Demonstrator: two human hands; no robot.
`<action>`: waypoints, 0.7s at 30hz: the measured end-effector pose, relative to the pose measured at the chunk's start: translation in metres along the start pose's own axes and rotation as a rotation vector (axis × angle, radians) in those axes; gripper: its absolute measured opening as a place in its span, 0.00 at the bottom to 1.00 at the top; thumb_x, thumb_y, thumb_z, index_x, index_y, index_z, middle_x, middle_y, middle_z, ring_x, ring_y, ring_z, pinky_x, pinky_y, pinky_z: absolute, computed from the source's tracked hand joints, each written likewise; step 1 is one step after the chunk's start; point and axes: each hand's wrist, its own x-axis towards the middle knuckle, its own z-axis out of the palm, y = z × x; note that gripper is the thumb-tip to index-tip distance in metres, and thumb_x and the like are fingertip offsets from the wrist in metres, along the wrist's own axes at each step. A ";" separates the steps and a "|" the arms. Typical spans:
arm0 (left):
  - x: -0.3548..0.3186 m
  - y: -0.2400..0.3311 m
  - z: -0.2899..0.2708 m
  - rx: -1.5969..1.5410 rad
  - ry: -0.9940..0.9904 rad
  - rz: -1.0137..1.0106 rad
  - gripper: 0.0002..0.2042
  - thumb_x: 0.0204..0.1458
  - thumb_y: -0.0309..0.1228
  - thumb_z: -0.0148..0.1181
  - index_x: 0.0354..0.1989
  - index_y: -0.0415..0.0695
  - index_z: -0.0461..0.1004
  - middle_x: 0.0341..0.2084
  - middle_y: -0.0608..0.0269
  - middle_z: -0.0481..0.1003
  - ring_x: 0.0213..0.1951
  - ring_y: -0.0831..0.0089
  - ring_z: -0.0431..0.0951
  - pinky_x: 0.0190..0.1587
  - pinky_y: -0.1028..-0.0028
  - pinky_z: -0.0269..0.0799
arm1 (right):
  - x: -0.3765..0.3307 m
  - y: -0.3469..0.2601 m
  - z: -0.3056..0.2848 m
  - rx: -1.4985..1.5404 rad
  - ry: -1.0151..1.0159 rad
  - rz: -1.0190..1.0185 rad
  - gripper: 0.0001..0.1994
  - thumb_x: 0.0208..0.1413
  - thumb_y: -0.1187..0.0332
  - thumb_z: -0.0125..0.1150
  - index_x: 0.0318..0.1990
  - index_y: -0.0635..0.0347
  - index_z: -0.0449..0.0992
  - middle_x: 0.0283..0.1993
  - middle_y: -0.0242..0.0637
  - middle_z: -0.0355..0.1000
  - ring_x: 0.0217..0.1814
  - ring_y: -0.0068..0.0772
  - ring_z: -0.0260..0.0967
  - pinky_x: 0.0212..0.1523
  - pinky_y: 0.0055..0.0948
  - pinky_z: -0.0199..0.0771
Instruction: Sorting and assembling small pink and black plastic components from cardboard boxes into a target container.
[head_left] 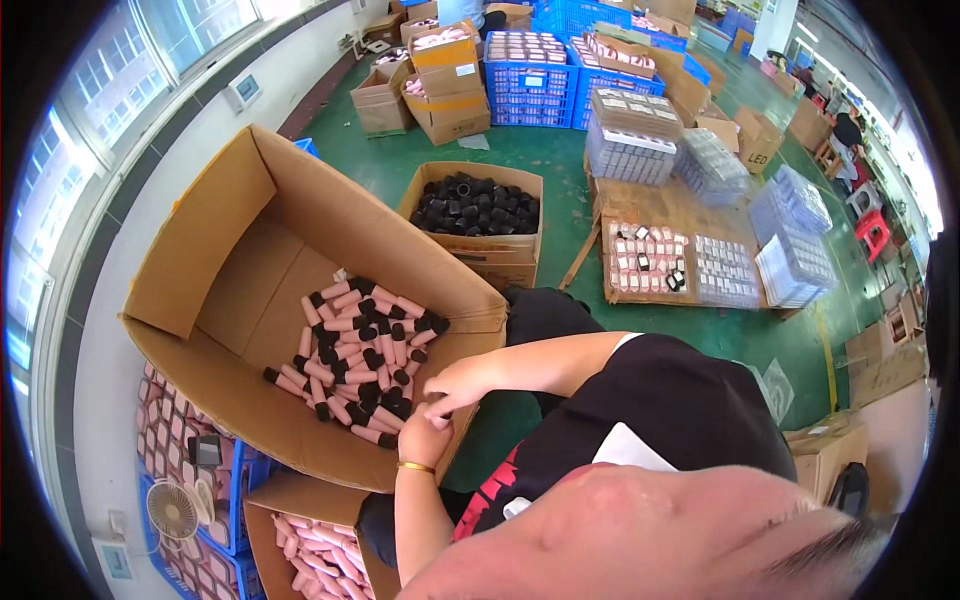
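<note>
My left hand (425,440), with a gold bracelet at its wrist, is closed around a small pink tube (437,420); only a short bit of it shows. My right hand (465,382) reaches over from the far side, its fingers bent onto the same tube, so the grip is partly hidden. Both hands meet at the near rim of a large tilted cardboard box (235,285). Inside that box lies a loose heap of pink tubes with black ends (365,350). Below, a smaller carton (262,540) holds plain pink tubes (320,555).
Beyond the large box stands a carton of black caps (475,205). A wooden pallet (625,205) carries trays and stacked clear packs. Blue crates (530,92) line the back. At lower left, a small fan (172,508) sits by blue crates of pink pieces.
</note>
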 end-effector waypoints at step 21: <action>-0.005 0.001 0.001 0.107 0.085 -0.065 0.11 0.43 0.33 0.57 0.32 0.40 0.69 0.25 0.41 0.73 0.32 0.44 0.73 0.34 0.55 0.70 | 0.014 0.026 0.023 0.074 0.240 -0.259 0.23 0.45 0.54 0.61 0.41 0.67 0.71 0.30 0.44 0.72 0.33 0.39 0.71 0.35 0.34 0.69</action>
